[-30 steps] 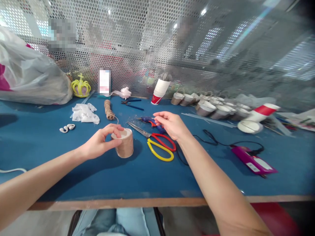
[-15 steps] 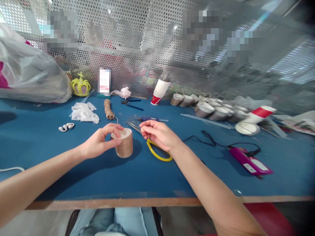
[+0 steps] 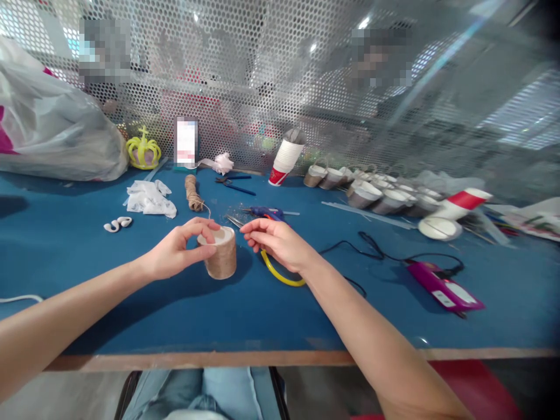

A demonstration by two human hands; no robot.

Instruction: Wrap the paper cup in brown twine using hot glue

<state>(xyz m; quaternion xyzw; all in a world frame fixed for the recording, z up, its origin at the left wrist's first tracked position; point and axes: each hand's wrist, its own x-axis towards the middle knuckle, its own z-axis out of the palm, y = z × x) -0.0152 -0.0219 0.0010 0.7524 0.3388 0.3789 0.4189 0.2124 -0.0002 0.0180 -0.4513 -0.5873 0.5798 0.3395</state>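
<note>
My left hand (image 3: 177,251) grips a small brown-wrapped paper cup (image 3: 222,260) at its left side, with the thumb on the outer wall and the fingers over the pale rim. The cup stands upright, tilted slightly if at all. My right hand (image 3: 282,242) hovers just right of the cup, thumb and fingertips brought together; whatever they may pinch is too small to make out. Below that hand lie scissors with yellow handles (image 3: 280,276), partly covered by it. A roll of brown twine (image 3: 192,193) rests behind the cup, its loose end trailing toward my left fingers.
Behind my right hand lie a blue glue gun (image 3: 266,213) and blue-handled pliers (image 3: 236,186). Several wrapped cups (image 3: 363,195) crowd the back right, near a stack of white cups (image 3: 286,157). A purple power strip (image 3: 444,287) sits right; crumpled white plastic (image 3: 151,198) lies left.
My right hand has shifted slightly left and down toward the cup, uncovering more of the glue gun. My left hand and the cup stay nearly still.
</note>
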